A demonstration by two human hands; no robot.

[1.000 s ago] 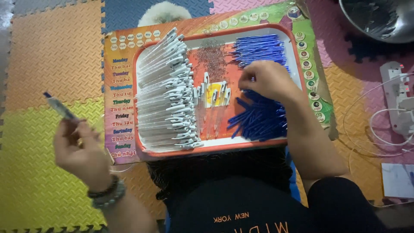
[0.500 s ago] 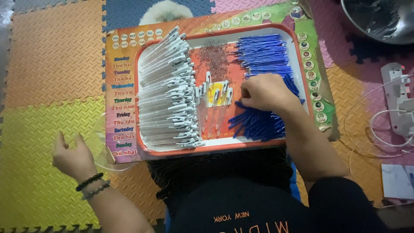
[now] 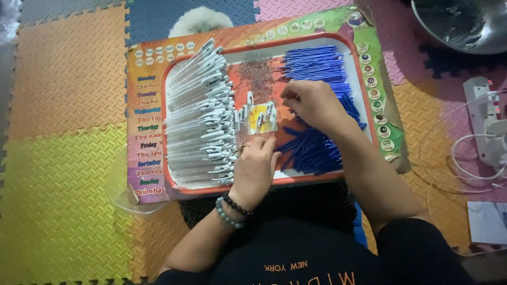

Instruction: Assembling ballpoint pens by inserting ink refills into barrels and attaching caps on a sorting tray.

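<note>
A red-rimmed tray lies on a colourful printed board in front of me. Its left half holds a stack of white pen barrels, its right half a pile of blue refills. Between them lie tiny metal bits and a few white caps. My left hand, with bead bracelets at the wrist, rests curled on the tray's near side against the ends of the white barrels. My right hand hovers over the blue refills with its fingertips pinched; what they pinch is hidden.
A metal bowl sits at the top right. A white power strip with looping cables lies on the right, white paper below it. Clear plastic pokes out under the board's near left corner. Foam mats cover the floor.
My left hand held a blue-tipped pen out over the left mat, lowered without it, then swung right onto the tray. My right hand shifted slightly toward the tray's middle.
</note>
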